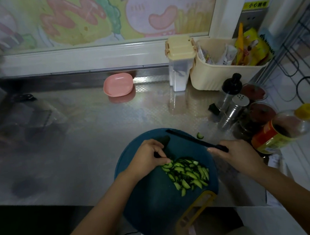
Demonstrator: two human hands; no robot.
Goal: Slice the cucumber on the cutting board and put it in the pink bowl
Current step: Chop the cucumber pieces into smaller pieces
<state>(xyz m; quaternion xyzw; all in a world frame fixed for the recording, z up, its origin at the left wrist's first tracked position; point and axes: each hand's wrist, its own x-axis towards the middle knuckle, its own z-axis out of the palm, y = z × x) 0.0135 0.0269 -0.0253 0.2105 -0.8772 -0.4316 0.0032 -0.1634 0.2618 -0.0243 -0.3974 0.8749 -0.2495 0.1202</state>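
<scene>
A pile of green cucumber slices (188, 174) lies in the middle of the round blue cutting board (157, 209). My left hand (150, 158) is curled over a dark uncut cucumber end (164, 141), and its fingertips touch the pile's left edge. My right hand (237, 155) grips the handle of a black knife (193, 140). The blade points up and left across the board's far side, clear of the slices. The pink bowl (118, 85) stands far back on the steel counter with nothing in it.
A stray cucumber piece (200, 135) lies on the counter just off the board. To the right stand shakers (231, 111), jars and an oil bottle (281, 131). A cream basket (221, 71) and a lidded container (180, 63) stand at the back right. The counter's front edge runs under the board.
</scene>
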